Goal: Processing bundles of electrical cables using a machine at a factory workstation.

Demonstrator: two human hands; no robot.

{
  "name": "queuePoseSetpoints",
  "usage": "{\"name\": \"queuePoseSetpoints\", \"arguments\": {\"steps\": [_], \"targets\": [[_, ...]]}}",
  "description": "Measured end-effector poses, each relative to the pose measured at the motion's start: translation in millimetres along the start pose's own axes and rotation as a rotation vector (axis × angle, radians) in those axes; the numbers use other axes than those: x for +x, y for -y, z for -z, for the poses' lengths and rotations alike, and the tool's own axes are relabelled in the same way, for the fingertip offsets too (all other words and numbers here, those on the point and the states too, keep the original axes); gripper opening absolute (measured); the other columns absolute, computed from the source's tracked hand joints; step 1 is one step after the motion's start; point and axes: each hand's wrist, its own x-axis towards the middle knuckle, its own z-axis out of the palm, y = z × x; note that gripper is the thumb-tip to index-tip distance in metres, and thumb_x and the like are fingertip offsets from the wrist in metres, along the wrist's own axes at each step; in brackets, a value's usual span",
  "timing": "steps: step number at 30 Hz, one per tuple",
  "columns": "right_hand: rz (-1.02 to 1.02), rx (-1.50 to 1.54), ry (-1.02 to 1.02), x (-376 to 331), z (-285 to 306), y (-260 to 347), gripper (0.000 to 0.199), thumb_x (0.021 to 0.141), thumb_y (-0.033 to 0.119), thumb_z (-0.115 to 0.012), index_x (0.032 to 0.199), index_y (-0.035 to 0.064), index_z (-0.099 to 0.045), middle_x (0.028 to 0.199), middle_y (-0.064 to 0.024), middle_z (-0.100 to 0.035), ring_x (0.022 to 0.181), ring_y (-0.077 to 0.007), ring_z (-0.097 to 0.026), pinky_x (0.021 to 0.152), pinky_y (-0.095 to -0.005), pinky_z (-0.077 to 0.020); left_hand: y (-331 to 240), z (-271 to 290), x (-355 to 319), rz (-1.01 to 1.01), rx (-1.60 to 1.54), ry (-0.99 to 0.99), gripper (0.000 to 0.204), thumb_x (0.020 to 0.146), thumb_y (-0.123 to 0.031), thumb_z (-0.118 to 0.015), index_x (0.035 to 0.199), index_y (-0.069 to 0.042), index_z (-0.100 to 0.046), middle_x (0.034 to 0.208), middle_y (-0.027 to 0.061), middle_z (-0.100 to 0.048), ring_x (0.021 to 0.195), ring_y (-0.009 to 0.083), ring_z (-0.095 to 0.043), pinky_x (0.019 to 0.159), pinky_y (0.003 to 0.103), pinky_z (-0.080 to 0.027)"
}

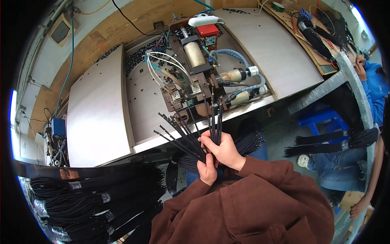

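Observation:
My left hand (207,171) is closed around a fanned bunch of thin black cords (187,140), their stiff-looking ends pointing up and away from me. Just above and to its right, my right hand (226,151) is closed on more black cords (216,124) that stand almost upright. A few cord ends reach the front of a bench machine (195,87) with metal cylinders, hoses and white wires. My fingers hide where the single cords cross. Below my hands, the loose length of the cords (248,143) hangs over my lap.
Thick bundles of black cords (81,199), bound with clear wrap, lie at the lower left. Small dark bits are scattered over the metal worktop (97,110). A red control box (208,32) stands behind the machine. To the right are a blue stool (321,120), hanging cord bundles and other people (373,85).

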Motion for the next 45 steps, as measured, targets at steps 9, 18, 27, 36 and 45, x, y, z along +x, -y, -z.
{"name": "queuePoseSetpoints", "arguments": {"steps": [9, 18, 27, 36, 45], "targets": [[-0.086, 0.062, 0.007, 6.7, -2.0, 4.8, 0.015, 0.084, 0.015, -0.059, 0.084, 0.0002, -0.060, 0.065, -0.0013, -0.056, 0.057, -0.0062, -0.052, 0.052, -0.0203, -0.0428, -1.8, 0.7, 4.9, -0.028, -0.059, 0.014, 0.020, 0.093, -0.017, -0.036, 0.095, -0.003, -0.049, 0.067, -0.0035, -0.047, 0.052, 0.0028, -0.040, 0.045, 0.017, -0.030], [-0.135, 0.004, 0.049, 8.4, 0.9, 13.2, 0.017, 0.084, 0.017, -0.059, 0.085, 0.0003, -0.060, 0.063, -0.0001, -0.055, 0.056, -0.0056, -0.051, 0.051, -0.0207, -0.0428, -5.8, -2.7, 5.5, 0.016, -0.099, 0.008, 0.020, 0.094, -0.017, -0.036, 0.093, -0.003, -0.050, 0.066, -0.0024, -0.047, 0.051, 0.0035, -0.040, 0.045, 0.017, -0.030], [-0.135, -0.063, 0.140, -2.4, 6.2, 10.3, 0.017, 0.086, 0.019, -0.056, 0.089, 0.0025, -0.060, 0.065, 0.0008, -0.054, 0.051, -0.0047, -0.050, 0.036, -0.0198, -0.0390, 3.5, 2.3, -2.7, 0.008, 0.006, 0.052, 0.022, 0.093, -0.018, -0.036, 0.089, -0.003, -0.052, 0.065, -0.0021, -0.049, 0.051, 0.0039, -0.042, 0.045, 0.018, -0.032], [-0.062, 0.056, 0.018, -1.6, 2.9, 2.7, 0.015, 0.086, 0.017, -0.057, 0.086, 0.0015, -0.060, 0.070, -0.0016, -0.058, 0.058, -0.0057, -0.053, 0.049, -0.0192, -0.0430, 1.1, 1.3, -1.7, -0.009, 0.019, 0.045, 0.021, 0.093, -0.016, -0.036, 0.093, -0.003, -0.051, 0.066, -0.0030, -0.049, 0.052, 0.0029, -0.041, 0.045, 0.018, -0.031], [-0.090, 0.068, 0.030, 4.9, 1.2, 0.9, 0.016, 0.085, 0.016, -0.058, 0.084, 0.0005, -0.058, 0.067, -0.0020, -0.057, 0.057, -0.0073, -0.053, 0.053, -0.0212, -0.0448, -0.5, -0.7, 2.2, -0.024, -0.009, 0.005, 0.019, 0.093, -0.016, -0.036, 0.093, -0.003, -0.050, 0.067, -0.0026, -0.049, 0.052, 0.0027, -0.041, 0.045, 0.017, -0.031]]}}
